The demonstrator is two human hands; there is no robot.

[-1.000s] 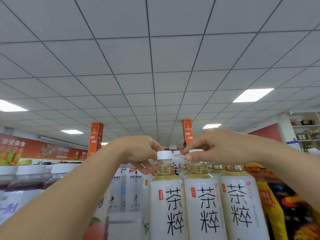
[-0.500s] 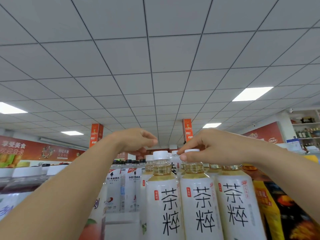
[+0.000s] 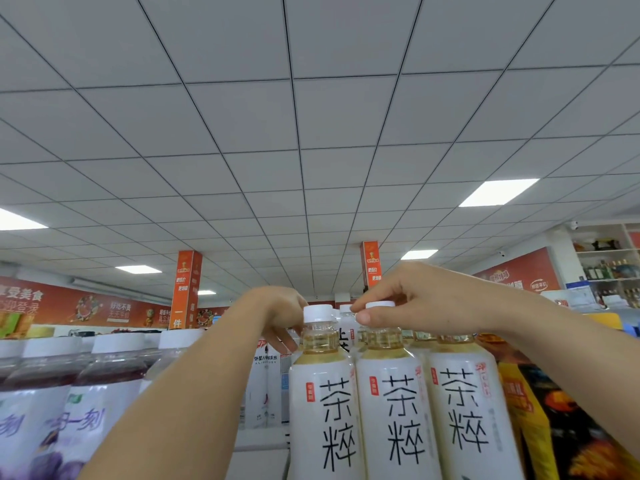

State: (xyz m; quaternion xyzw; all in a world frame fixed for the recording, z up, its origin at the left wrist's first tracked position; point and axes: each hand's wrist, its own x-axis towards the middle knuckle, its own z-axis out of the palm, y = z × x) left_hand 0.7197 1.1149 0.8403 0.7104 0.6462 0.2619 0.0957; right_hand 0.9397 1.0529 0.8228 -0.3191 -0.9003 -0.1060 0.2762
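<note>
R hand (image 3: 426, 299) pinches cap (image 3: 380, 304) of tea bottle (image 3: 391, 393), prob full & heavy, slick, so grip neck; L hand (image 3: 277, 313) half-hidden, can't tell.

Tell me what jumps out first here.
Three white tea bottles with big black characters fill the bottom centre; the right hand pinches the cap of the middle one. The left hand reaches down behind the left bottle, partly hidden by it. Above, a tiled ceiling takes up most of the frame.
</note>
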